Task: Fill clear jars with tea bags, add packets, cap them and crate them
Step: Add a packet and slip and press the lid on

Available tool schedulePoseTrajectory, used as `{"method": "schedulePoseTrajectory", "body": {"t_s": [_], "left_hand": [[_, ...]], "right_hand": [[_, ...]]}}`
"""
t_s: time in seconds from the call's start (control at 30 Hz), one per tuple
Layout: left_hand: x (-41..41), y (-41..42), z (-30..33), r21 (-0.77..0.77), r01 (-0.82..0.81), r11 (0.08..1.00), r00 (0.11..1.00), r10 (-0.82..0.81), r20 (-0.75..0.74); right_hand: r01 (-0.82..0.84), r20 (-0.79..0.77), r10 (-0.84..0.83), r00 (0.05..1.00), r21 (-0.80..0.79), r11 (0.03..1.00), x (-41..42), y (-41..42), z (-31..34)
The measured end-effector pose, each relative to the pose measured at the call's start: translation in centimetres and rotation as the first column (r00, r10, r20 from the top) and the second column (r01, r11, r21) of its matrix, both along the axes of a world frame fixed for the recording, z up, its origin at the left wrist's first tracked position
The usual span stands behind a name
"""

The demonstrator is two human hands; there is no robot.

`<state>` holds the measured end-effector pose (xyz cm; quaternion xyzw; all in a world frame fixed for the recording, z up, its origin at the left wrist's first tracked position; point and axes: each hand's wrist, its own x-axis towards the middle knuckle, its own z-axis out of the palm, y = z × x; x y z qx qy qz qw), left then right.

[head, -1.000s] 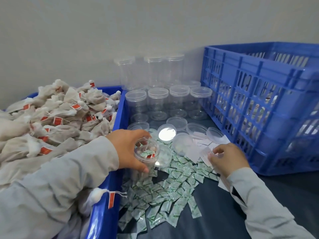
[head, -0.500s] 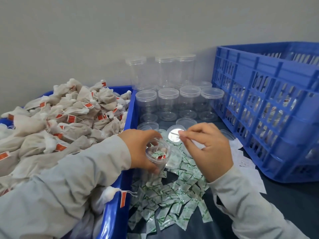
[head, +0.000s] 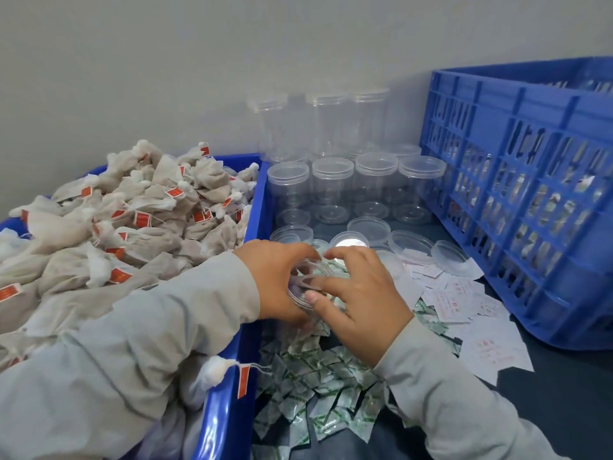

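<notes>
I've got both hands meeting over one clear jar [head: 303, 287], just right of the blue bin [head: 232, 386] wall. My left hand [head: 277, 282] wraps the jar from the left side – fingers curled round its wall, thumb toward the near side. My right hand [head: 360, 302] sits at the jar's mouth w/ fingers bent and spread over the rim; something thin and pale lies at the opening under them, but I can't tell if the fingertips are pinching it or just resting on it. The jar stands roughly upright above the heap of green-and-white packets [head: 318, 390], which spreads toward the near edge of the dark table [head: 564, 403].

The blue bin on the left is piled high w/ tea bags [head: 132, 227], pale pouches w/ red tags; one bag hangs over the near wall by its string. My left sleeve [head: 116, 360] lies across that pile.

Behind the hands – loose clear lids [head: 411, 245] lie on the table, some upside down. Further back stand rows of empty jars [head: 331, 184], capped, w/ a taller row against the grey wall. Right of the packets lies a scatter of white paper slips [head: 461, 300] w/ red print. The big blue crate [head: 530, 180] stands at far right, touching the slips' edge; thru its slotted side I see shapes inside but can't make them out.
</notes>
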<state>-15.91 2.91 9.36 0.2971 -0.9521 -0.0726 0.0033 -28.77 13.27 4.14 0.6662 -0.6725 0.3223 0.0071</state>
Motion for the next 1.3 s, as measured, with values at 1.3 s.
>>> {"method": "schedulePoseTrajectory", "body": {"t_s": [1.3], "left_hand": [[0.0, -0.1, -0.2, -0.012, 0.028, 1.000, 0.999, -0.029, -0.046]], "right_hand": [[-0.113, 0.204, 0.127, 0.971, -0.079, 0.990, 0.8, -0.4, -1.4]]}}
